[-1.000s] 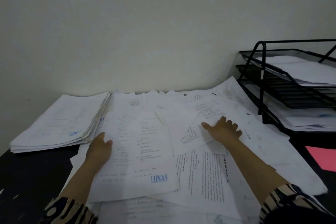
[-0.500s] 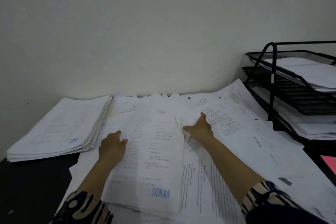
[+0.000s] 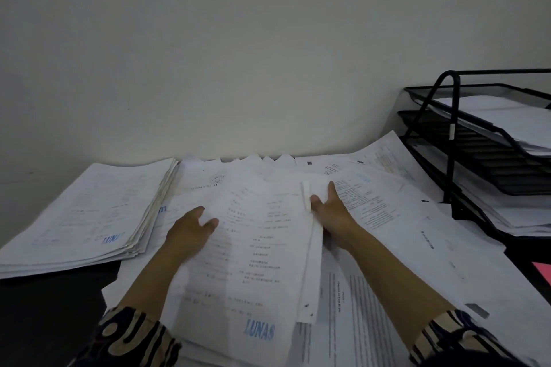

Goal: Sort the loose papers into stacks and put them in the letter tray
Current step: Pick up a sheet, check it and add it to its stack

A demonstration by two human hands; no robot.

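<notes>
Our left hand (image 3: 190,231) and right hand (image 3: 329,213) have closed in, each grip now holding the sheaf (image 3: 259,250) by its side edges.

The scene is dim and flat, with a grey-green cast; soft light with no clear source falls evenly on the wall (image 3: 268,53); shadows are faint, the deepest on the dark counter (image 3: 53,313) at lower left; no glare shows; wide-angle bending curves the letter tray (image 3: 453,134) at the right edge; print on the loose papers (image 3: 387,202) is soft, mostly unreadable.
</notes>
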